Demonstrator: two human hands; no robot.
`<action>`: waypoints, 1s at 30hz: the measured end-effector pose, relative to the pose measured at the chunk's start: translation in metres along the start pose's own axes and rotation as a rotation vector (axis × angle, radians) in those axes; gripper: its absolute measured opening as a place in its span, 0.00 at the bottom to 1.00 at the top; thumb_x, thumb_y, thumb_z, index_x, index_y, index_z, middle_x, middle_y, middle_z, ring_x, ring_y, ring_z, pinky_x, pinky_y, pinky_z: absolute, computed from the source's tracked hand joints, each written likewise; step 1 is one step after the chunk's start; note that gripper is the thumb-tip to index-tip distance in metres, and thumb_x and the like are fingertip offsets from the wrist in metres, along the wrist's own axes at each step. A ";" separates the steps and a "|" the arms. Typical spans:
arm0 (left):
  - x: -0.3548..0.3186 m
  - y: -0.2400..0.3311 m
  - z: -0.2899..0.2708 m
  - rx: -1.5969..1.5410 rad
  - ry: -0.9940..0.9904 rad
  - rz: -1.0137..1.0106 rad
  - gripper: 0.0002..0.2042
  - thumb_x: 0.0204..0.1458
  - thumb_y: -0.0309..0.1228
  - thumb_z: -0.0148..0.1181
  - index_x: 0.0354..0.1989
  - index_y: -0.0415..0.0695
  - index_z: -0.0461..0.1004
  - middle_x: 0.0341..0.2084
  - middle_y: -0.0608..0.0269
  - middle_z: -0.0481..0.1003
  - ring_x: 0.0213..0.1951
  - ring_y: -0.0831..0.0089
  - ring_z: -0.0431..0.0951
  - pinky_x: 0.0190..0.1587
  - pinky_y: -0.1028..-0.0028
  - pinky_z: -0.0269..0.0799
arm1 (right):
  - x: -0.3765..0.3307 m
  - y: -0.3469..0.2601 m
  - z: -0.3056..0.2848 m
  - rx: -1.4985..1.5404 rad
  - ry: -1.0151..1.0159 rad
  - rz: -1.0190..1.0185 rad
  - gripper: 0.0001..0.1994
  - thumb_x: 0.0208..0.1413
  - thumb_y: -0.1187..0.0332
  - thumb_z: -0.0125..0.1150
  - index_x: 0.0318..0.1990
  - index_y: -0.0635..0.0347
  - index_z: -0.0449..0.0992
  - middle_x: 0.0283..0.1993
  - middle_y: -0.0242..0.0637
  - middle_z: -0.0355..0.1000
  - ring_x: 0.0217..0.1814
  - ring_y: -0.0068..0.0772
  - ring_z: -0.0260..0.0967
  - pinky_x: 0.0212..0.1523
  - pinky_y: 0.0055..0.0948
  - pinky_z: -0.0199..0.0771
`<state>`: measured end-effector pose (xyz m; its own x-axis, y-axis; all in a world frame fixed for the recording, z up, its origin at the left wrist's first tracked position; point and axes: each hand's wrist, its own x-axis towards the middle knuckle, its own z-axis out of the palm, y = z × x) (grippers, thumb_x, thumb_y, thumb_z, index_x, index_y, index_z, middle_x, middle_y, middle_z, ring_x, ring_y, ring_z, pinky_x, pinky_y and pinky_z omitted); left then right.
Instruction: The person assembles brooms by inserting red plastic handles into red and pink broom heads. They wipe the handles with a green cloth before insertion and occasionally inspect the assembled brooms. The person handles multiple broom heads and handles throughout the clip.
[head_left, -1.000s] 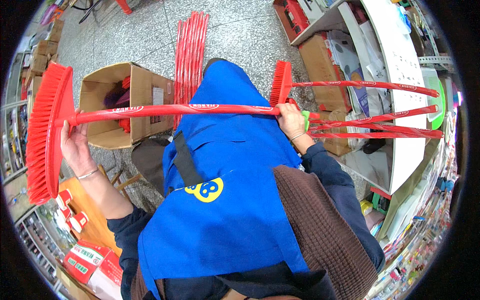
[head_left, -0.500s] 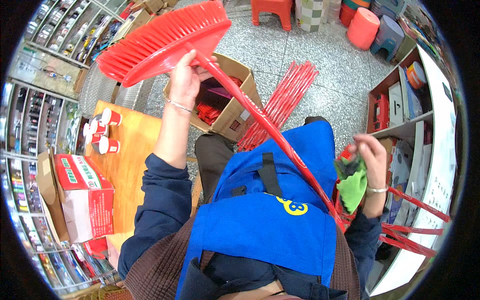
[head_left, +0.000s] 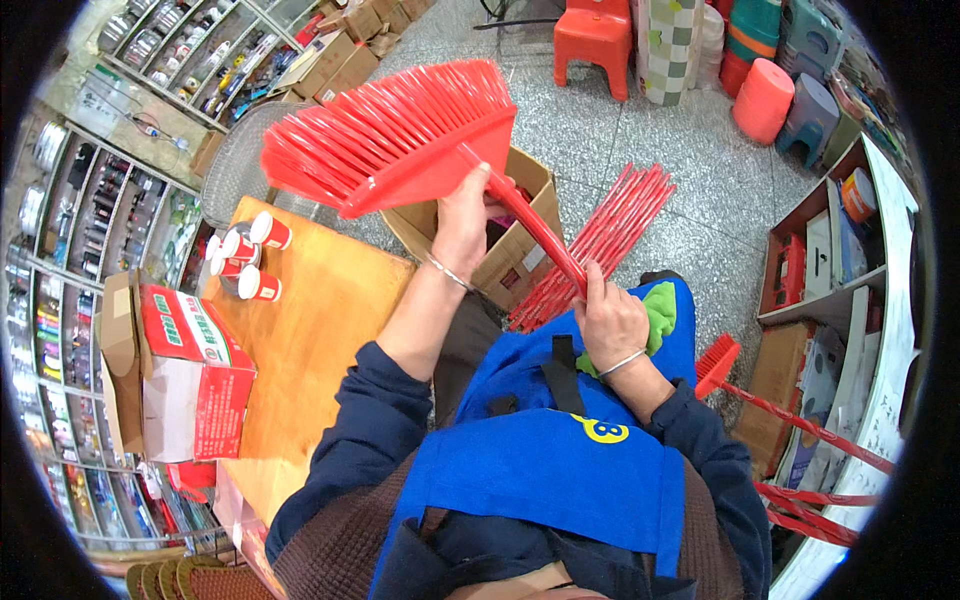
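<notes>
Two grips on one red broom

My left hand is closed around the handle just below the brush head, whose bristles fan toward the upper left. My right hand is wrapped around the handle farther down, over my blue apron, with a green cloth showing beside it. Between my hands, the handle slants down rightward; past my right hand I cannot see it.

Red-white cups on wooden table, near carton; orange-red stool on speckled floor.
</notes>
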<state>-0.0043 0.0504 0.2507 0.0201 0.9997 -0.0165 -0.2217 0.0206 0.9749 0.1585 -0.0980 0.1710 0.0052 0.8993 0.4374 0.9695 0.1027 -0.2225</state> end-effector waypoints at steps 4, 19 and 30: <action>-0.015 -0.002 0.009 0.025 -0.043 0.046 0.11 0.59 0.32 0.47 0.39 0.37 0.71 0.31 0.52 0.77 0.33 0.62 0.79 0.35 0.64 0.79 | 0.003 0.011 0.001 0.075 -0.187 0.133 0.24 0.46 0.56 0.65 0.49 0.57 0.68 0.23 0.39 0.71 0.23 0.40 0.72 0.24 0.37 0.72; 0.012 0.061 0.062 0.364 -0.358 0.188 0.11 0.48 0.31 0.54 0.28 0.31 0.70 0.23 0.51 0.76 0.24 0.62 0.80 0.27 0.68 0.77 | 0.033 0.053 -0.055 0.492 -0.376 0.187 0.07 0.43 0.72 0.58 0.32 0.60 0.70 0.24 0.46 0.72 0.28 0.50 0.72 0.31 0.40 0.71; 0.019 0.024 0.046 0.198 -0.509 0.163 0.09 0.56 0.32 0.51 0.31 0.39 0.74 0.26 0.61 0.76 0.27 0.70 0.77 0.32 0.70 0.76 | 0.018 0.049 -0.047 0.898 -0.556 0.289 0.07 0.41 0.79 0.61 0.27 0.62 0.68 0.21 0.28 0.64 0.22 0.20 0.63 0.23 0.25 0.65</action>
<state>0.0358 0.0694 0.2843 0.4795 0.8547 0.1990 -0.0751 -0.1860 0.9797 0.2174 -0.0970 0.2092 -0.1266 0.9823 -0.1380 0.4162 -0.0737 -0.9063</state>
